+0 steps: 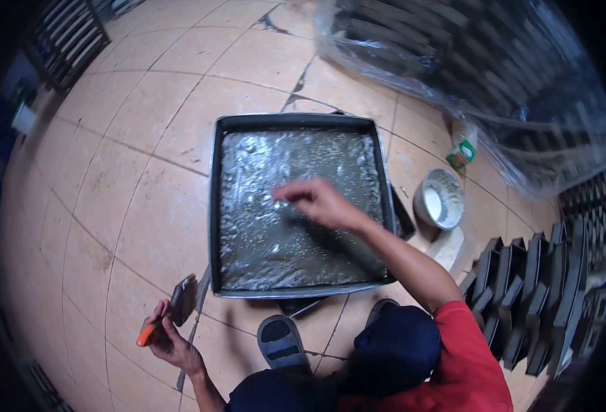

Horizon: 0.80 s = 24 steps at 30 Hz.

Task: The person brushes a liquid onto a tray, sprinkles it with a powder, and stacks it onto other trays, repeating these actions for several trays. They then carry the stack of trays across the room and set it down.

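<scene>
In my left hand (172,341), low at the left, is a scraper (184,300) with an orange handle and a wide, smeared blade pointing up. My right hand (320,201) hangs over the middle of a large square metal pan (215,206), fingers bent together and slightly blurred; what they pinch, if anything, I cannot tell. A wet, dark grey-green, glossy mass (289,257) fills the pan, its surface lumpy along the left and dotted with pale specks. Beneath the pan, parts of another dark support (299,307) stick out.
A metal bowl (421,206) with white contents stands right of the pan, near a green-and-white packet (462,154). Stacked dark pans (523,295) rise at the right. Clear plastic (378,62) covers a stack behind. A thin strip (192,336) lies on the tiled floor (138,206).
</scene>
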Tool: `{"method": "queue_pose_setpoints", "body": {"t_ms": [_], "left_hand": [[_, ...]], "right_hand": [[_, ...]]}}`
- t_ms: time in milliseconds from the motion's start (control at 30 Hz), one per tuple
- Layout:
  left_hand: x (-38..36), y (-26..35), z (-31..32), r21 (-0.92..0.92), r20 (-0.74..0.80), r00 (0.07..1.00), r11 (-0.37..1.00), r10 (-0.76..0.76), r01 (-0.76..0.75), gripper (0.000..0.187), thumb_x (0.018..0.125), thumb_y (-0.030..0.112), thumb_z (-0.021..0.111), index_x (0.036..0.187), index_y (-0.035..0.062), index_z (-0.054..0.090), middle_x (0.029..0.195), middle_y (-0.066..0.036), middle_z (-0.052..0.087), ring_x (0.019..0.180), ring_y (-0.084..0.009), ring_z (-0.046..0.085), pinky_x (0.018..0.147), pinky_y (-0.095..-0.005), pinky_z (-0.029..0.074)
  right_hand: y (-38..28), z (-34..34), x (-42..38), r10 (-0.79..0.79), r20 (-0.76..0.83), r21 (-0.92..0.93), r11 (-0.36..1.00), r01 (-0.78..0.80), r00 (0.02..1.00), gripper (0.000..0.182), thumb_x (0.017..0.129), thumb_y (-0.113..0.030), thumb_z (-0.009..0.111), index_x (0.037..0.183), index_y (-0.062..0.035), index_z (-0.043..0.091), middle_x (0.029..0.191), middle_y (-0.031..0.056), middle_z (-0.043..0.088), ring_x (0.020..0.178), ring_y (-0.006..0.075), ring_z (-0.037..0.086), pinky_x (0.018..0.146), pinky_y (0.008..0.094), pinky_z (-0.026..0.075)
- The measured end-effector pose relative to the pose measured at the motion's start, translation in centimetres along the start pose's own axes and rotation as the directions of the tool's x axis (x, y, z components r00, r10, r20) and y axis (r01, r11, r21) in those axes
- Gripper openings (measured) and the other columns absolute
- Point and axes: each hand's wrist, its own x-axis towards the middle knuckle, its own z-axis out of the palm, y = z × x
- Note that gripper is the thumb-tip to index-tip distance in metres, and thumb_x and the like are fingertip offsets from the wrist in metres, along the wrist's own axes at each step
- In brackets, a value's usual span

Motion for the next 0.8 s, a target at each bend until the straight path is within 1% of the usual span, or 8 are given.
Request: {"method": "queue_pose_setpoints", "body": {"t_ms": [167,233,367,500,600,633,733,800], "left_hand": [[-0.2,-0.4,-0.2,-0.005,0.012,1.000,1.000,0.003,-0.003,0.021,0.103,0.007,0.054,0.121,-0.0033,0.050,0.122,-0.021,0.064,0.114,-0.0277,0.064,0.107,-0.0427,0.045],[-0.2,-0.1,-0.2,0.019,0.011,1.000,0.999,0.025,-0.026,0.021,0.104,0.007,0.054,0.122,-0.0034,0.050,0.122,-0.020,0.064,0.114,-0.0272,0.064,0.107,-0.0427,0.045],[0.1,0.0,-0.9,0.038,0.038,0.997,0.997,0.062,-0.063,0.021,0.105,0.009,0.052,0.123,-0.0022,0.051,0.126,-0.018,0.063,0.115,-0.0247,0.064,0.108,-0.0392,0.044],[-0.2,1.3,-0.5,-0.014,0.016,0.997,0.998,0.069,-0.069,0.021,0.103,0.006,0.054,0.122,-0.0027,0.051,0.123,-0.018,0.063,0.114,-0.0258,0.064,0.107,-0.0412,0.045],[-0.8,2.1,-0.6,-0.003,0.023,0.996,0.996,0.089,-0.089,0.020,0.103,0.004,0.054,0.122,-0.0026,0.051,0.123,-0.019,0.063,0.114,-0.0258,0.064,0.107,-0.0410,0.045],[-1.0,2.3,-0.9,0.001,0.034,0.993,0.994,0.111,-0.111,0.021,0.105,0.009,0.053,0.122,-0.0023,0.051,0.125,-0.019,0.063,0.115,-0.0249,0.064,0.106,-0.0387,0.046],[-1.7,2.8,-1.8,-0.003,0.016,0.991,0.991,0.133,-0.133,0.021,0.105,0.010,0.053,0.123,-0.0020,0.052,0.124,-0.019,0.063,0.115,-0.0250,0.064,0.106,-0.0385,0.047],[-2.0,3.2,-2.1,0.020,-0.005,0.992,0.992,0.123,-0.123,0.022,0.105,0.010,0.054,0.123,-0.0022,0.052,0.125,-0.019,0.062,0.115,-0.0255,0.063,0.106,-0.0389,0.047]], "right_hand": [[-4.8,-1.5,-8.4,0.287,-0.013,-0.685,0.695,-0.218,0.958,0.024,0.082,-0.002,0.073,0.106,-0.0007,0.072,0.092,0.0166,0.075,0.086,0.0321,0.074,0.081,0.0391,0.058],[-2.7,-3.1,-12.0,-0.107,-0.007,-0.747,0.662,0.066,0.994,0.022,0.084,-0.007,0.075,0.104,-0.0007,0.072,0.096,0.0143,0.075,0.081,0.0312,0.073,0.076,0.0399,0.058],[-1.7,-4.9,-17.7,-0.242,-0.260,-0.575,0.816,0.052,0.935,0.028,0.084,-0.006,0.076,0.111,-0.0007,0.070,0.098,0.0133,0.073,0.079,0.0276,0.072,0.073,0.0393,0.057],[-3.4,-5.6,-19.5,0.209,-0.665,-0.311,0.796,-0.519,0.718,0.048,0.084,-0.009,0.074,0.129,-0.0025,0.062,0.099,0.0171,0.065,0.094,0.0303,0.065,0.092,0.0369,0.051],[3.0,-6.0,-19.8,0.018,-0.582,-0.549,0.730,-0.408,0.813,0.069,0.084,-0.020,0.074,0.146,-0.0057,0.047,0.112,0.0206,0.056,0.105,0.0327,0.057,0.102,0.0405,0.043],[5.6,-6.7,-20.2,0.326,-0.438,-0.374,0.782,-0.500,0.838,0.077,0.086,-0.017,0.065,0.156,-0.0074,0.034,0.145,0.0219,0.042,0.130,0.0282,0.045,0.114,0.0414,0.031],[6.4,-7.4,-20.5,0.279,-0.350,-0.185,0.915,-0.358,0.894,0.087,0.080,-0.004,0.058,0.159,-0.0058,0.023,0.156,0.0215,0.034,0.138,0.0322,0.041,0.117,0.0419,0.029],[0.0,-6.4,-19.1,0.325,-0.412,0.165,0.945,-0.281,0.851,0.098,0.068,0.009,0.052,0.160,-0.0068,0.023,0.162,0.0142,0.031,0.139,0.0249,0.043,0.106,0.0345,0.042]]}}
